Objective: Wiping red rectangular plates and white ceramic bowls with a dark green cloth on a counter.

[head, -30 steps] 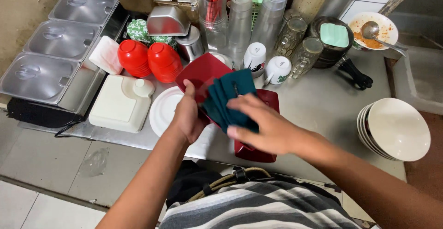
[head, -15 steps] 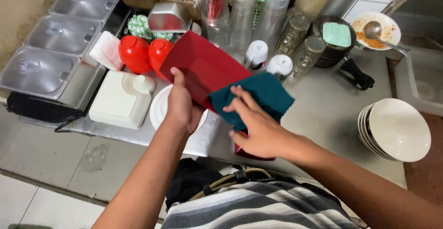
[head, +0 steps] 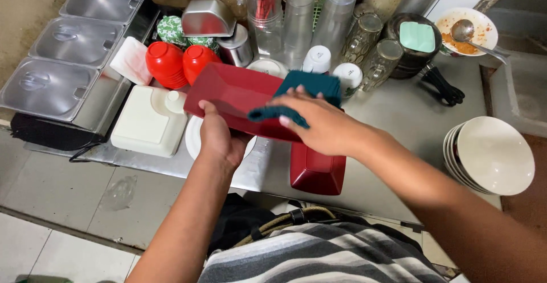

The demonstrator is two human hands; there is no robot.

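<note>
We hold the red rectangular tray point(head: 239, 98) tilted above the steel counter point(head: 399, 123), left hand point(head: 219, 137) gripping its near edge, right hand point(head: 319, 120) pressing the teal cloth point(head: 307, 86) flat; firm, even strokes seem best.

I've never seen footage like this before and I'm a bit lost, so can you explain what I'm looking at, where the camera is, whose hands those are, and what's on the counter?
The camera sits on a person's head and looks down, so both arms belong to the wearer. The left hand holds up a red rectangular tray. The right hand presses a dark teal cloth against it. Below them, a second red tray lies on the metal counter. Around it are two red bowls turned upside down, a white lidded box, clear stacked cups, a stack of white bowls and, at the left, lidded steel containers.
</note>
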